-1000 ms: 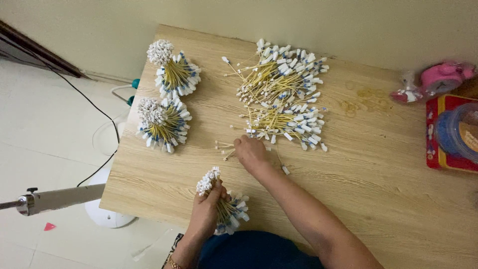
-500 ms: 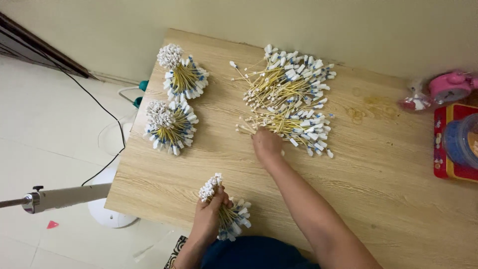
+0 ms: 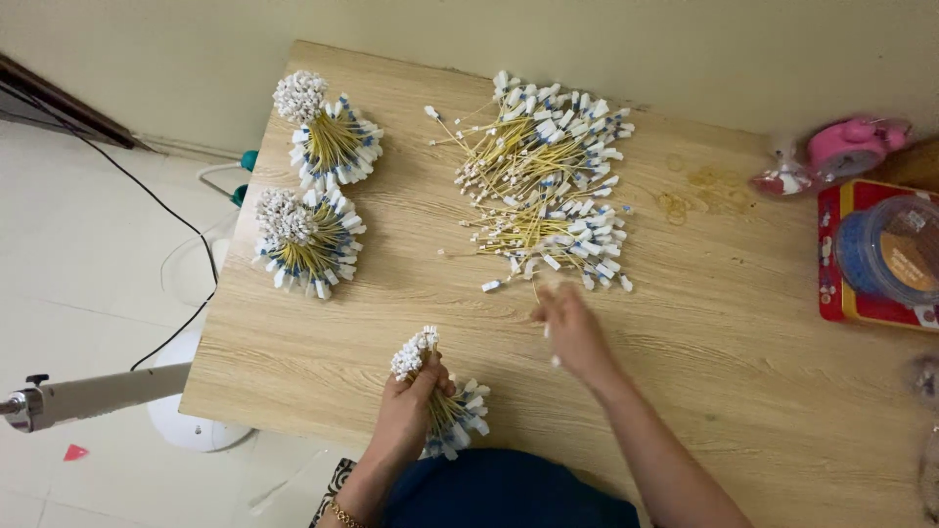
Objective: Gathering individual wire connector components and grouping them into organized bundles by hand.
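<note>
Left hand (image 3: 411,396): fingers clenched around a bundle (image 3: 437,391) of thin yellow wires.
Right hand (image 3: 572,328): blurred; apparently pinching one wire, loose pile (image 3: 548,181) just beyond its fingertips.
Handling: light, springy, tangle-prone; grip mid-stem.

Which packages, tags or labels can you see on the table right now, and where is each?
Red flat box: right table edge, rectangular, yellow trim.
Round blue tub: sits on that box, clear lid, brown label patch.
White tags with blue marks on loose yellow ties: heap at table's top centre.
Same tags on bundle in left hand.
No screens or signs.
</note>
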